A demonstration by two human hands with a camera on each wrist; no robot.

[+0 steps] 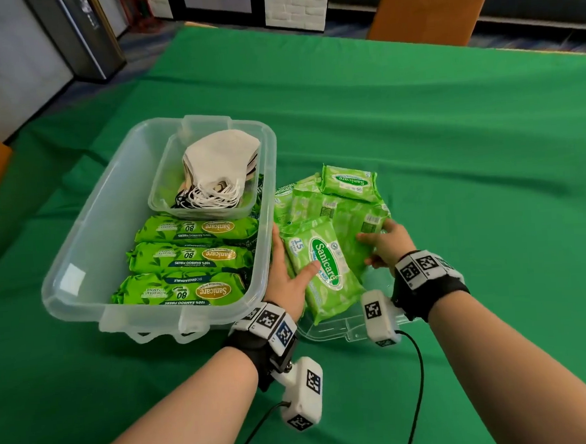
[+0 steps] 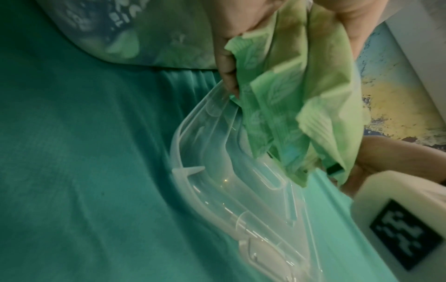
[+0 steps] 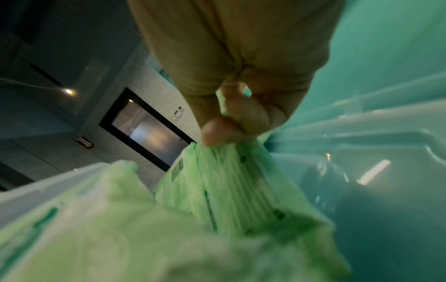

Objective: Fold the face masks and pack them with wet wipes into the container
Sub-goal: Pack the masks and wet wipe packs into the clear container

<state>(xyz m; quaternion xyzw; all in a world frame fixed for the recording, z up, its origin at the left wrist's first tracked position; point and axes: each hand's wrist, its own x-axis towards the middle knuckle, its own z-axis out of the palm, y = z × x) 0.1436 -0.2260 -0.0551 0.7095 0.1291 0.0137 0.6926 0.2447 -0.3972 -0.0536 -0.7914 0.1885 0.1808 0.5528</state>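
Head view: we note both hands on the small wipes packs stacked on the clear lid, beside the container holding large packs and folded masks.

Left wrist: left hand grip clamped on a pack.

Right wrist: right hand, blurred, apparently pinches a pack edge.

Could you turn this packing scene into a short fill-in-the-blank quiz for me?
1. The folded face masks lie in a small clear ___ inside the container.
2. Inside the container lie ___ large wipe packs in a row.
3. The small wipe packs that both hands grip are stacked on the clear ___ beside the container.

Missing words: tray; three; lid
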